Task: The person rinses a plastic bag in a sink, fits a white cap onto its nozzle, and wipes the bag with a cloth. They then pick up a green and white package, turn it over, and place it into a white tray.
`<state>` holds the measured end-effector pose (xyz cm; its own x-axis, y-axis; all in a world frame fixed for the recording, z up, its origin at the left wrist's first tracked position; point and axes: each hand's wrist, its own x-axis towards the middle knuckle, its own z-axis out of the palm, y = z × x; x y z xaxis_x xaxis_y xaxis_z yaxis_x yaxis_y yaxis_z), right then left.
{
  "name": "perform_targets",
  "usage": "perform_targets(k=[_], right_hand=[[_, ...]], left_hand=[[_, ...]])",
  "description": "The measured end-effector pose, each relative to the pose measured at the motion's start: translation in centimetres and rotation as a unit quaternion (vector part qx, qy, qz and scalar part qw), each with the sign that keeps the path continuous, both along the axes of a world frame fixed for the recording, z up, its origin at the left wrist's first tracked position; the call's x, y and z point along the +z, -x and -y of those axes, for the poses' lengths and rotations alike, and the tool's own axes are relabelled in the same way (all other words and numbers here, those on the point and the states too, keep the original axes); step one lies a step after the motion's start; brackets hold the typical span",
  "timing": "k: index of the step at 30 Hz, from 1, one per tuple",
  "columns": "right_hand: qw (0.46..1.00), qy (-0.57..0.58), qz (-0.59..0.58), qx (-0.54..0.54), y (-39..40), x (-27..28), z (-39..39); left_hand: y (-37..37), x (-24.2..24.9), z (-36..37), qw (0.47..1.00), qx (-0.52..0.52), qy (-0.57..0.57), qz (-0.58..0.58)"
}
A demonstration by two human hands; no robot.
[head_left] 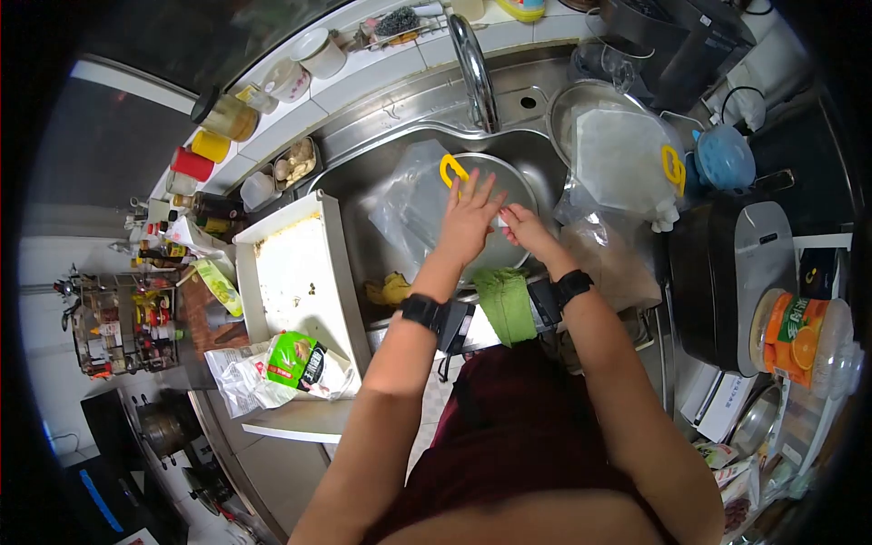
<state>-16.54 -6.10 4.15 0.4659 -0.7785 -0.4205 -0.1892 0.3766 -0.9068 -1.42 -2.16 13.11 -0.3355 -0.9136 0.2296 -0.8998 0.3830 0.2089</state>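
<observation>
My left hand (468,222) lies over a round metal basin (516,182) in the sink, its fingers spread. Just beyond its fingertips is a yellow plastic handle (446,169), by a clear plastic bag (409,195) that spreads over the basin's left side. Close beside it, my right hand (531,232) has thumb and fingers pinched together. A small white bit shows at those fingertips, too small to name. Below the hands a green cloth (507,304) hangs over the sink's front edge.
A chrome faucet (474,77) stands behind the sink (363,173). Left is a white drawer-like box (295,263) with a green-and-white packet (295,363). Right, a pale square bag (618,159) with a yellow handle lies over a metal bowl (556,113), near a black appliance (713,282).
</observation>
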Motion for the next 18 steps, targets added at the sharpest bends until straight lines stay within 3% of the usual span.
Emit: perform_targets(k=[6,11,14,17,18], right_hand=[[1.0,0.023,-0.006,0.011,0.1,-0.7,-0.2],[0.996,0.053,-0.062,0.041,0.1,-0.6,-0.5],[0.945,0.324,-0.035,0.032,0.0,-3.2,-0.6],[0.972,0.225,0.07,-0.004,-0.2,-2.9,-0.4],[0.99,0.139,0.026,0.008,0.0,-1.9,-0.1]], left_hand=[[-0.2,-1.7,3.6,0.983,-0.032,-0.1,0.148],[-0.5,-2.8,4.3,0.973,-0.038,-0.131,0.187],[-0.6,-2.4,4.7,0.963,-0.042,-0.169,0.205],[-0.7,-2.4,4.9,0.959,-0.037,-0.187,0.211],[-0.8,-2.4,4.9,0.958,-0.034,-0.188,0.213]])
